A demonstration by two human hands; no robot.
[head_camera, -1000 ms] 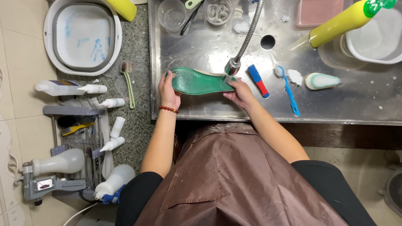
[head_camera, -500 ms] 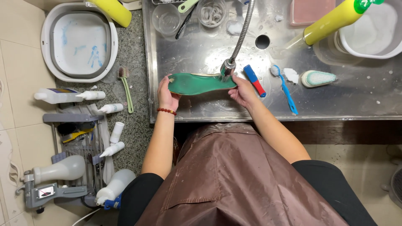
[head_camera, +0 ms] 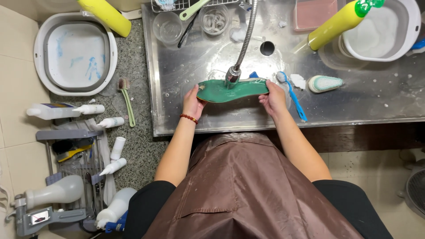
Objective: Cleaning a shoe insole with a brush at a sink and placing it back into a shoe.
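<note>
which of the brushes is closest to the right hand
The blue toothbrush, lying in the sink right beside the right hand. The white scrub brush lies farther right, and the green-handled brush is out on the counter.

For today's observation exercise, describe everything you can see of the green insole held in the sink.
The green insole is a flat, foot-shaped piece, seemingly soft foam or rubber, wet and glossy. It lies crosswise, face up, over the steel sink, directly beneath the faucet head. The left hand grips one end and the right hand the other, fingers curled round its edges.
</note>
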